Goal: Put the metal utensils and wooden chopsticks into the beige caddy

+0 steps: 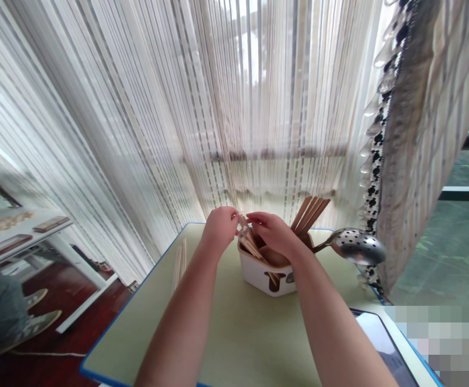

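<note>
A white holder [266, 277] with a dark cut-out pattern stands near the far edge of a pale green table [234, 333]. It holds several wooden chopsticks [310, 212] and a metal slotted ladle [355, 246] that sticks out to the right. My left hand [220, 228] and my right hand [272, 234] meet over the holder's left rim. Both pinch a small bundle of chopsticks [247, 236] that leans out of the holder.
A pair of chopsticks [179, 266] lies flat on the table left of the holder. A tablet [383, 344] rests at the near right corner. Sheer curtains hang close behind. Left, beyond the table's blue edge, are a white table and a person's shoes [36, 322].
</note>
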Motion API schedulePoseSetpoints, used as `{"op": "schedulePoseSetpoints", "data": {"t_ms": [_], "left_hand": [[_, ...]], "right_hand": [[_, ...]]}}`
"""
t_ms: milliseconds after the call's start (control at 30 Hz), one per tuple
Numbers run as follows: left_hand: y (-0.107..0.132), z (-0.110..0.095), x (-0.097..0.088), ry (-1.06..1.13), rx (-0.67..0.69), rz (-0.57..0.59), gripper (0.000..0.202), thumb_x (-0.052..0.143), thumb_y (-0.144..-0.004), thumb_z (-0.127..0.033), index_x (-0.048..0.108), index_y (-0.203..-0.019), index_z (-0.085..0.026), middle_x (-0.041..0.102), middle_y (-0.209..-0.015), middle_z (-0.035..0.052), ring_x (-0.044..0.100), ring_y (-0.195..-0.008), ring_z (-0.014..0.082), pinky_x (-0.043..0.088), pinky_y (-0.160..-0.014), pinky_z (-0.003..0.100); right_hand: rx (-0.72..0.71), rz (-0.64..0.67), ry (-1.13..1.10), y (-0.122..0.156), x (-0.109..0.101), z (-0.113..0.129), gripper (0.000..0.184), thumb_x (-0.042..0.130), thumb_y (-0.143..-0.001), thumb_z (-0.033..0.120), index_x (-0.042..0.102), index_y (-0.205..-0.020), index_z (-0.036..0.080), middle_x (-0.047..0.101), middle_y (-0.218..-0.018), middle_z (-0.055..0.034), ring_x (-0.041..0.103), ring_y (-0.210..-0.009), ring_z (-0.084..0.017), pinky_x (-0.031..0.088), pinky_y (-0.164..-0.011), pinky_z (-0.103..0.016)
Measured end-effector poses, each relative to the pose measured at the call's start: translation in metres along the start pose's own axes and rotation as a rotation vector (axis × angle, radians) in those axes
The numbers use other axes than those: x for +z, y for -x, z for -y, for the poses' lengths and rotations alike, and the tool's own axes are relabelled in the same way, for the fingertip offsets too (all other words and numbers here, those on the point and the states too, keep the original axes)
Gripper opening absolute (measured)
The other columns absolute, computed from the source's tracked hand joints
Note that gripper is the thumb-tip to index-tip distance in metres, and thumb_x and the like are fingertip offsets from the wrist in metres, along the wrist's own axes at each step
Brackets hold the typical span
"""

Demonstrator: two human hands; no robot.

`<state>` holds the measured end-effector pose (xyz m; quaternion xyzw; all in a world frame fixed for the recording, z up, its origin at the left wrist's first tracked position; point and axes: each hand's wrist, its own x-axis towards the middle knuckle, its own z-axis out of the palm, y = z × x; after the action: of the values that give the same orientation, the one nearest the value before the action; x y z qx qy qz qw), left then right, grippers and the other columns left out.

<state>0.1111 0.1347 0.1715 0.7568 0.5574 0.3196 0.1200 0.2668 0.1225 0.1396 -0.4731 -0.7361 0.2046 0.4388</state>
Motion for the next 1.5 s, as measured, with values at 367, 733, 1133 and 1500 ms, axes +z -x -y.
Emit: {"op": "schedulePoseSetpoints", "data": {"t_ms": [367,733,1133,1500], "left_hand": [[-0.005,0.003,0.004,0.141,-0.063,0.058,0.014,0.056,-0.075,-0.024,0.064,-0.084,-0.016,0.066,-0.065,0.0030,0.057,-0.044,0.0100,0.039,-0.039,0.017],[-0.005,0.010,-0.002,0.107,-0.117,0.063,0.019,0.059,-0.073,-0.031,0.063,-0.084,-0.016,0.066,-0.066,0.0030,0.060,-0.048,0.0106,0.040,-0.042,0.017],[0.002,0.011,-0.019,-0.072,-0.214,0.158,0.042,0.061,-0.070,-0.035,0.058,-0.107,-0.016,0.067,-0.067,0.0050,0.062,-0.053,0.0150,0.042,-0.051,0.023],[0.039,-0.004,-0.076,-0.138,-0.104,-0.267,0.022,0.056,-0.076,-0.029,0.067,-0.094,-0.024,0.069,-0.092,0.0039,0.062,-0.083,0.0190,0.045,-0.073,0.028]], "right_hand": [[-0.009,-0.047,0.037,-0.001,0.005,-0.002,0.020,0.049,-0.081,0.022,0.067,-0.090,0.021,0.069,-0.086,-0.0024,0.060,-0.076,-0.014,0.044,-0.069,-0.024],[0.042,-0.070,0.333,-0.006,0.013,-0.003,0.017,0.055,-0.077,0.021,0.069,-0.086,0.021,0.070,-0.083,-0.0046,0.062,-0.076,-0.016,0.043,-0.070,-0.025],[0.029,-0.059,0.328,-0.003,0.011,0.001,0.025,0.056,-0.076,0.021,0.066,-0.098,0.019,0.069,-0.091,-0.0053,0.062,-0.082,-0.017,0.044,-0.078,-0.027],[-0.084,-0.200,0.316,0.007,-0.008,0.035,0.036,0.041,-0.074,0.009,0.064,-0.100,0.019,0.066,-0.100,-0.0055,0.059,-0.095,-0.018,0.044,-0.087,-0.031]]}}
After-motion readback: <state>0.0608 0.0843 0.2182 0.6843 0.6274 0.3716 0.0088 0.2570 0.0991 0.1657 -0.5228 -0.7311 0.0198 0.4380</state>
